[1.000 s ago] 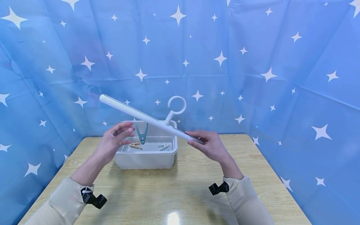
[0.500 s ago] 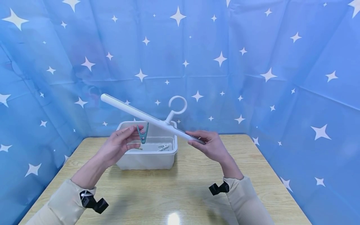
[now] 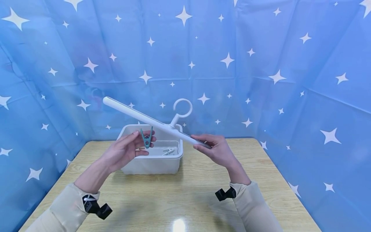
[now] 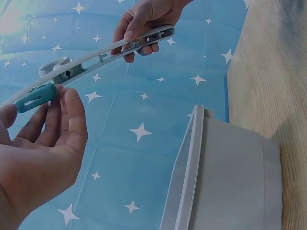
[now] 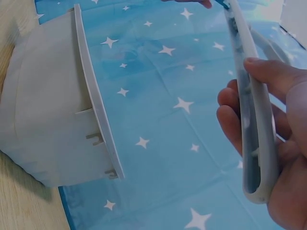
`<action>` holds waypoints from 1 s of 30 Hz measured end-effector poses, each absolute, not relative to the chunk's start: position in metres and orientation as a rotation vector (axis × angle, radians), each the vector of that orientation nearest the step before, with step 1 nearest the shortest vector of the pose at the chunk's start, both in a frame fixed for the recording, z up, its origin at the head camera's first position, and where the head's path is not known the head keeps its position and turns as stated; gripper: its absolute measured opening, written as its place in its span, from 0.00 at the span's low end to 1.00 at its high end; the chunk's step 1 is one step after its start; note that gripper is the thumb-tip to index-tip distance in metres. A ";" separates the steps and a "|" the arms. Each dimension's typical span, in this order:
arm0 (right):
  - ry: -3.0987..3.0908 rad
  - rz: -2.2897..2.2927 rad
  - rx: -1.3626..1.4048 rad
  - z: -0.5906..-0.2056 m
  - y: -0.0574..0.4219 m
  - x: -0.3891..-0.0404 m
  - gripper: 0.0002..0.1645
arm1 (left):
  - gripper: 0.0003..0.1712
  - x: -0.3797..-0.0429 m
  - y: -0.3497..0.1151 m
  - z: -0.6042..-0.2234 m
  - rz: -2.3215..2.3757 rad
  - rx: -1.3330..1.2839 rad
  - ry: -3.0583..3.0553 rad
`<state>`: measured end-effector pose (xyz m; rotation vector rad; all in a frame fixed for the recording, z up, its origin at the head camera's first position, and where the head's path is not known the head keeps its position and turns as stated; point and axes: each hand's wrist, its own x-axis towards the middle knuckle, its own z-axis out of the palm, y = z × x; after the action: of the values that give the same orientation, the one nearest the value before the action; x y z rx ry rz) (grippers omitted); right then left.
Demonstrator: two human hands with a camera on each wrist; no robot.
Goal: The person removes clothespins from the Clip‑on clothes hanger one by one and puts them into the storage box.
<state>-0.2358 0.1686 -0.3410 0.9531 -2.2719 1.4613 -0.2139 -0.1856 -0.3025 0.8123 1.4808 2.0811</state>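
Note:
My right hand [image 3: 213,148] grips the lower right end of a white clothes hanger [image 3: 139,117], which slants up to the left with its round hook on top. A teal clothespin [image 3: 147,141] hangs from the underside of the hanger near its middle. My left hand [image 3: 124,148] holds the clothespin between thumb and fingers, with the thumb at its left arm and the fingertips behind its right arm. In the left wrist view, the clothespin [image 4: 36,97] lies between thumb and fingertips, right below the hanger [image 4: 103,55], whose underside is slotted.
Behind the hands, a white plastic bin [image 3: 153,166] stands on the wooden table [image 3: 203,193]. A pale clothespin [image 3: 168,151] lies inside it, and an orange one is mostly hidden by the left hand. A blue starry curtain [image 3: 185,48] surrounds the table.
The left hand has moved right, from beside the hanging teal clothespin to around it, and now covers most of the orange one in the bin. The right hand and hanger have stayed nearly still.

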 end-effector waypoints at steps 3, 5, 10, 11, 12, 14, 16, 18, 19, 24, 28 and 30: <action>-2.275 1.467 0.951 -0.341 0.169 -0.236 0.20 | 0.25 -0.214 -0.185 -0.302 2.063 0.809 1.506; -2.275 1.472 0.953 -0.340 0.169 -0.236 0.20 | 0.26 -0.214 -0.184 -0.302 2.059 0.806 1.507; -2.261 1.466 0.968 -0.340 0.169 -0.236 0.20 | 0.27 -0.216 -0.182 -0.301 2.063 0.824 1.434; -2.258 1.462 0.970 -0.340 0.169 -0.236 0.20 | 0.27 -0.216 -0.182 -0.300 2.066 0.825 1.414; -2.256 1.459 0.973 -0.340 0.169 -0.236 0.20 | 0.27 -0.216 -0.181 -0.300 2.068 0.827 1.395; -2.253 1.451 0.978 -0.340 0.169 -0.236 0.20 | 0.27 -0.215 -0.180 -0.300 2.074 0.825 1.362; -2.254 1.450 0.976 -0.340 0.169 -0.236 0.20 | 0.27 -0.215 -0.180 -0.301 2.077 0.824 1.338; -2.256 1.452 0.973 -0.340 0.169 -0.236 0.20 | 0.27 -0.215 -0.179 -0.301 2.083 0.825 1.321; -2.258 1.452 0.971 -0.340 0.169 -0.235 0.20 | 0.26 -0.215 -0.179 -0.301 2.089 0.824 1.316; -2.284 1.437 0.964 -0.338 0.168 -0.234 0.20 | 0.22 -0.214 -0.178 -0.301 2.152 0.799 1.343; -2.291 1.437 0.968 -0.337 0.167 -0.234 0.20 | 0.21 -0.212 -0.176 -0.302 2.208 0.798 1.357; -2.288 1.430 0.969 -0.336 0.167 -0.234 0.20 | 0.21 -0.211 -0.175 -0.301 2.234 0.805 1.359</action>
<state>-0.2337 0.1667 -0.3358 0.9688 -2.2881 1.4304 -0.2114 -0.1749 -0.3012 0.8053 1.3590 2.2336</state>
